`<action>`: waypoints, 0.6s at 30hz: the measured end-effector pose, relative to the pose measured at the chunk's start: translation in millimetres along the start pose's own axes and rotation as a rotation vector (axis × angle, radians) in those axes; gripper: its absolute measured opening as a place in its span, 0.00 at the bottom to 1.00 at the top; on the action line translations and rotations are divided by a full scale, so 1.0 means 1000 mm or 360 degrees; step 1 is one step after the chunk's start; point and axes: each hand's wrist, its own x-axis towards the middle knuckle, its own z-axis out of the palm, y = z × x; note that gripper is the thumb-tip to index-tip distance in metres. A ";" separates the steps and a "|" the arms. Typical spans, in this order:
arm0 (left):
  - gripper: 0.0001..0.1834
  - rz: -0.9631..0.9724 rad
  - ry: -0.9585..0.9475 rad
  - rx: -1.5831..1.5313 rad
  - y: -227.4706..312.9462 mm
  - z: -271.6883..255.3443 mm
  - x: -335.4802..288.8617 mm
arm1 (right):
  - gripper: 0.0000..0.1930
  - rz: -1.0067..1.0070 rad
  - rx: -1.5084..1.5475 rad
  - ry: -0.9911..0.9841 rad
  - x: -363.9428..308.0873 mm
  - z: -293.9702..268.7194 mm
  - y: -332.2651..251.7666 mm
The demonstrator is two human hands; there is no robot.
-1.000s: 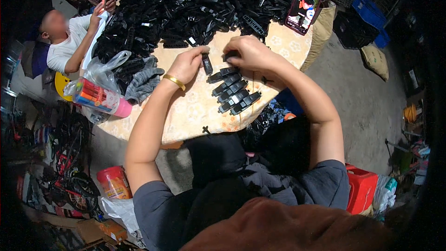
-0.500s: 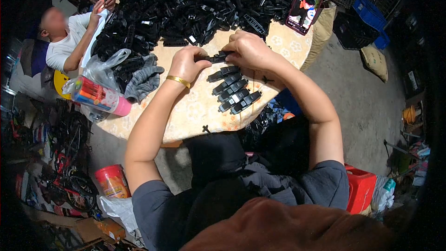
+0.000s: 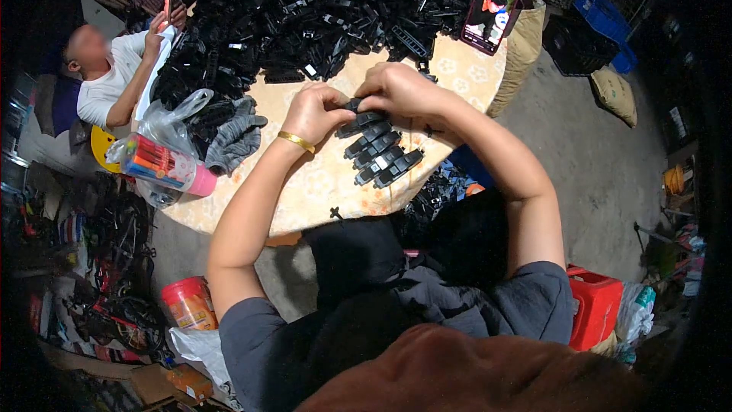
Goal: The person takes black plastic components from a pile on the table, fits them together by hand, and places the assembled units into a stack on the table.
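Note:
My left hand [image 3: 314, 111], with a gold bracelet at the wrist, pinches one end of a small black plastic part [image 3: 353, 104]. From the other side my right hand [image 3: 398, 90] grips the same part, its fingers bent over it and hiding most of it. Just below the hands, a slanted row of similar black plastic parts [image 3: 377, 151] lies side by side on the patterned tablecloth [image 3: 305, 191]. Beyond the hands spreads a large heap of black plastic pieces [image 3: 305, 15].
A phone [image 3: 490, 14] stands at the table's far right. On the left are a grey glove [image 3: 232, 137], a clear plastic bag [image 3: 174, 116] and a pink-based tub of pens [image 3: 169, 166]. Another person [image 3: 114, 69] sits at far left, holding a phone. A red stool [image 3: 593, 305] stands at lower right.
My hands have drawn closer together around the black part, covering more of it. The right hand has shifted slightly left. The whole view has moved a little.

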 end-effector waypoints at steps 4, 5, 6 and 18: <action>0.11 0.0124 -0.0136 0.0077 0.011 -0.003 -0.001 | 0.13 0.0301 -0.0306 0.0056 -0.011 -0.047 0.009; 0.11 0.0145 -0.0187 0.0076 0.014 -0.004 -0.002 | 0.13 0.0415 -0.0437 0.0053 -0.015 -0.059 0.007; 0.10 0.0209 -0.0225 0.0105 0.019 -0.004 -0.002 | 0.13 0.0419 -0.0441 0.0048 -0.020 -0.062 0.014; 0.14 0.0514 0.0108 0.0290 0.011 0.004 0.000 | 0.11 0.0203 0.0223 -0.0016 0.001 -0.011 0.000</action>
